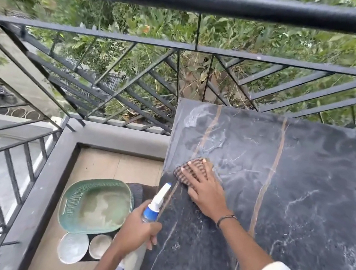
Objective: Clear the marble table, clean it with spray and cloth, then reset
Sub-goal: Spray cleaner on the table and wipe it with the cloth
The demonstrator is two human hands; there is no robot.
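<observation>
We've got the right hand [206,188] flat, fingers straight, pressing the striped cloth [191,169] near the dark marble desk's [304,193] left edge. Left hand [138,235] has its grip wrapped round the spray bottle [156,202]; the label's too blurry to read.
</observation>
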